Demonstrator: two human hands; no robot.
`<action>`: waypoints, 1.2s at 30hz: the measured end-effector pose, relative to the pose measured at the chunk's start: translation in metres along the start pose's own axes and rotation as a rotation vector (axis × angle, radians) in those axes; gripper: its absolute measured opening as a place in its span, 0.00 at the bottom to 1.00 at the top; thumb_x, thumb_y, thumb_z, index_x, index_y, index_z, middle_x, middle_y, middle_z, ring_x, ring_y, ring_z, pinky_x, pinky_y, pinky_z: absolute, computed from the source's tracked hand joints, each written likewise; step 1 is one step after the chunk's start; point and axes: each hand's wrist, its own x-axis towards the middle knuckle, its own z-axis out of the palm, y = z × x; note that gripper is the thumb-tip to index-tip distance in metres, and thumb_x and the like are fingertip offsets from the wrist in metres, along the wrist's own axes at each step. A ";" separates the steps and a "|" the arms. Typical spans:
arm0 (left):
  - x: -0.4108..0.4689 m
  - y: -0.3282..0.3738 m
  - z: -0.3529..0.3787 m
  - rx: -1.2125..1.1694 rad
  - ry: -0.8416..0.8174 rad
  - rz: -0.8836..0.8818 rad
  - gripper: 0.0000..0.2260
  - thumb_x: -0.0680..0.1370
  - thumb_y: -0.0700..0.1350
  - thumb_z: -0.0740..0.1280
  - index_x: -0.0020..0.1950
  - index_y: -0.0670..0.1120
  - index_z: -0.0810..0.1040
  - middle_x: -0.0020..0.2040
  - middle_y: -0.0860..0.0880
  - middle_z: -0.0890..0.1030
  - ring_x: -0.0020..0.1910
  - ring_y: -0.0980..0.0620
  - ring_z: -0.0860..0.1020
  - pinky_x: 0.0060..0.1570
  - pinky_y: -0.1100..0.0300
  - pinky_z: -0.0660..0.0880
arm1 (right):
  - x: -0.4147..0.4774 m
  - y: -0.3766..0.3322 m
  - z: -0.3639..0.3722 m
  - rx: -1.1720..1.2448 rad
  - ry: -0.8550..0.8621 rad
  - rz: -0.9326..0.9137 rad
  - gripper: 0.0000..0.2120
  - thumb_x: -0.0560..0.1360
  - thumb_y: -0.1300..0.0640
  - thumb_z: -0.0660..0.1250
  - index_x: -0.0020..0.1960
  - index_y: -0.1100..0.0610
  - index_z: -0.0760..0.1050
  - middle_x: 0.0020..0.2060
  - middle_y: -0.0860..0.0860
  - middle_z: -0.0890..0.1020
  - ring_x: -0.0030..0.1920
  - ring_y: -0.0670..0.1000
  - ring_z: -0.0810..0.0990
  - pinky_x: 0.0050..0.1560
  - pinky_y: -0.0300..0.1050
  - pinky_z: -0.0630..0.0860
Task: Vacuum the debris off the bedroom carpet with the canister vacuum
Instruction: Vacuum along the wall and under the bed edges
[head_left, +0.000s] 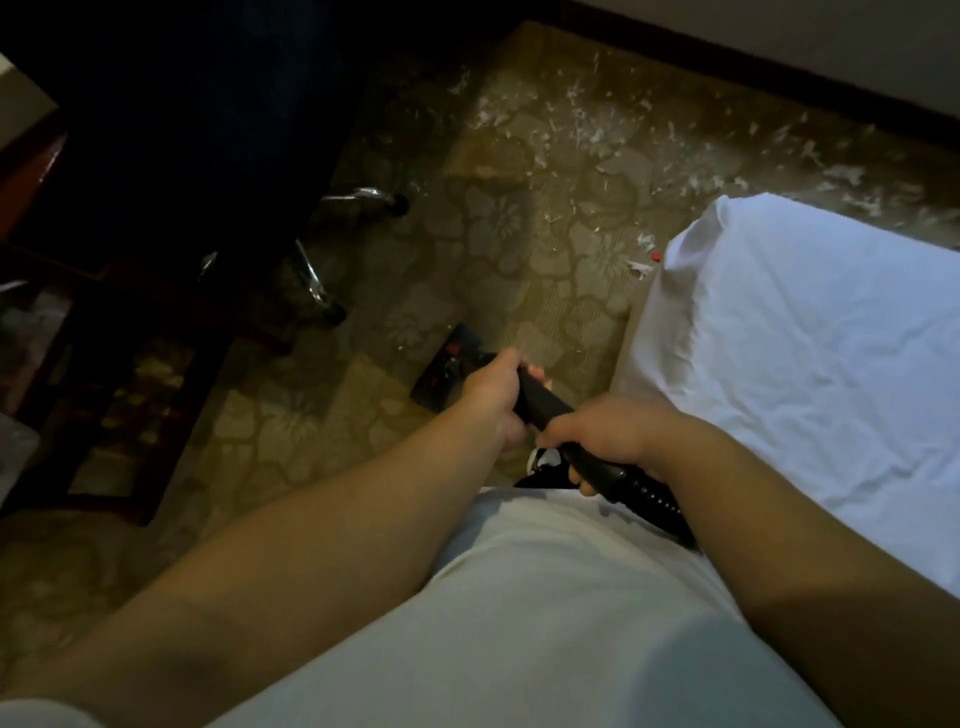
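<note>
Your left hand (491, 392) wraps black vacuum tube (537, 402) up front; your right hand (610, 441) grips it just behind. Dark floor head (448, 371), maybe touching carpet (493, 228), sits just past left hand. Small white scraps (571, 135) lie well ahead of grip.

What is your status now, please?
Left hand, right hand both grip wand. Floor head on carpet, debris ahead. Chair legs left, bed right.

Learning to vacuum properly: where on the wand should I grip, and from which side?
Grip the black wand along its upper, smooth stretch, above the ribbed hose, coming from above. It slants down and away to the floor head, so two staggered hands suit it: left hand lower, right hand near the hose, as here.
</note>
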 end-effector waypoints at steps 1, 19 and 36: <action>-0.001 -0.005 0.003 -0.018 0.009 0.014 0.05 0.78 0.43 0.69 0.43 0.44 0.77 0.32 0.49 0.78 0.36 0.50 0.76 0.44 0.53 0.79 | 0.002 0.007 -0.002 -0.004 0.002 -0.012 0.20 0.75 0.47 0.76 0.54 0.65 0.80 0.37 0.59 0.87 0.32 0.56 0.85 0.38 0.51 0.83; 0.011 0.054 -0.020 0.044 0.000 0.001 0.06 0.78 0.41 0.68 0.41 0.43 0.77 0.30 0.49 0.77 0.31 0.51 0.75 0.37 0.55 0.77 | 0.022 -0.047 0.019 0.102 0.019 -0.032 0.18 0.75 0.50 0.78 0.54 0.63 0.81 0.46 0.64 0.88 0.38 0.59 0.86 0.45 0.54 0.85; 0.036 0.142 -0.060 0.441 -0.018 -0.154 0.04 0.78 0.42 0.68 0.43 0.43 0.78 0.32 0.48 0.77 0.34 0.51 0.77 0.42 0.54 0.79 | 0.037 -0.122 0.087 0.469 0.056 0.130 0.20 0.74 0.45 0.78 0.52 0.61 0.83 0.42 0.61 0.88 0.41 0.60 0.88 0.50 0.57 0.86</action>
